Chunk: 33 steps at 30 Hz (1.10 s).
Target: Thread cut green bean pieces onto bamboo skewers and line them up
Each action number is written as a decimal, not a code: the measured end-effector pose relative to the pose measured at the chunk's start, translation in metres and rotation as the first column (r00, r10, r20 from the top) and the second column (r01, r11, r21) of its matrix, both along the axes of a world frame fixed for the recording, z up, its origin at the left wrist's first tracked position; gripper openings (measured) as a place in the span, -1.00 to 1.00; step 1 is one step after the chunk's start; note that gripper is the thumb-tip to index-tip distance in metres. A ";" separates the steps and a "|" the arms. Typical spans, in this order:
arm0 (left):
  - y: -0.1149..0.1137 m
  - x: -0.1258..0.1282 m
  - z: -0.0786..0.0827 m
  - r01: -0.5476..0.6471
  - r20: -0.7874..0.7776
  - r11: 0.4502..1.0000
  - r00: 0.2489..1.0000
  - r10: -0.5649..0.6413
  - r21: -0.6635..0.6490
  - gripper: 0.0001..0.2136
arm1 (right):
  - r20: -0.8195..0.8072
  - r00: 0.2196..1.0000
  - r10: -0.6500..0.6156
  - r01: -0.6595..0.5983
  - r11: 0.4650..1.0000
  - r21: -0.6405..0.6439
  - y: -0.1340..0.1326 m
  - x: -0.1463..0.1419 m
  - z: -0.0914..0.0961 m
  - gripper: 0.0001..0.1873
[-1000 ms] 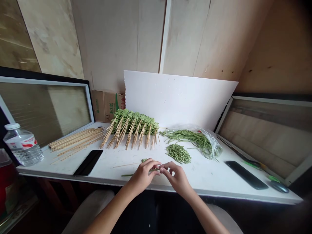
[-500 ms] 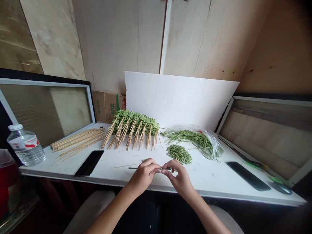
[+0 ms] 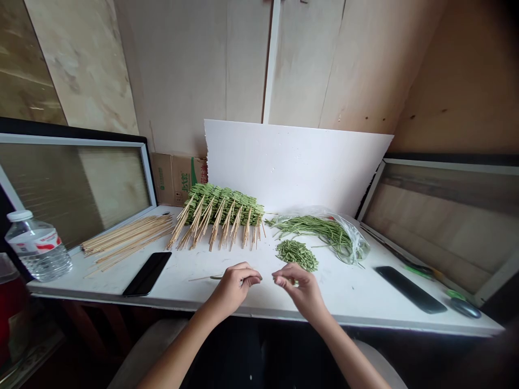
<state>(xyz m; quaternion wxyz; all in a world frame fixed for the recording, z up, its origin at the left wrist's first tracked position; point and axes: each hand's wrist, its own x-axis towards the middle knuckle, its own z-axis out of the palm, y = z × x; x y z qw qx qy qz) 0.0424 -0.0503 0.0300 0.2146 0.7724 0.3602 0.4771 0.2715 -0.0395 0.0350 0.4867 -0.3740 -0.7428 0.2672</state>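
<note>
Just above the table's front edge, my left hand (image 3: 235, 286) is closed in a pinch on a long green bean (image 3: 215, 277), whose end sticks out to the left behind the fingers. A small gap to its right, my right hand (image 3: 298, 286) is also pinched. Bits of green show at its fingers, seemingly a short piece of bean, mostly hidden. Behind my right hand lies a heap of short cut bean pieces (image 3: 297, 255). A thin wooden skewer (image 3: 198, 279) rests on the table left of my left hand.
Skewered beans (image 3: 223, 201) are stacked at the back, near loose skewers (image 3: 130, 235). Long beans (image 3: 320, 227) spill from a plastic bag (image 3: 359, 246). A black phone (image 3: 148, 274), water bottle (image 3: 38, 248), dark flat slab (image 3: 409, 289) and computer mouse (image 3: 465, 308) lie at the sides.
My hands were touching at the fingertips with the bean running between them. They have now drawn apart, leaving a gap, and less of the bean sticks out at the left.
</note>
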 end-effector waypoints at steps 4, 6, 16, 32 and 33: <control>0.003 -0.001 -0.005 -0.022 0.014 1.000 1.000 0.022 0.016 -0.81 | 0.196 0.950 -0.242 0.219 0.967 0.129 0.032 0.033 -0.013 -0.54; 0.004 0.000 -0.009 -0.024 -0.002 1.000 1.000 0.024 0.013 -0.80 | 0.253 0.924 -0.286 0.258 0.956 0.139 0.045 0.046 -0.024 -0.55; -0.002 0.001 -0.005 -0.040 -0.099 0.999 0.994 0.040 0.004 -0.72 | 0.376 0.850 -0.369 0.309 0.927 0.211 0.059 0.057 -0.055 -0.67; -0.003 0.015 -0.013 -0.007 -0.025 0.999 1.000 0.008 0.036 -0.70 | 0.037 0.987 0.157 -0.152 0.982 -0.110 0.004 0.001 -0.009 -0.72; -0.003 0.015 -0.013 -0.019 -0.025 0.999 0.999 0.020 0.036 -0.71 | 0.031 0.989 0.144 -0.141 0.985 -0.099 0.004 0.000 -0.009 -0.75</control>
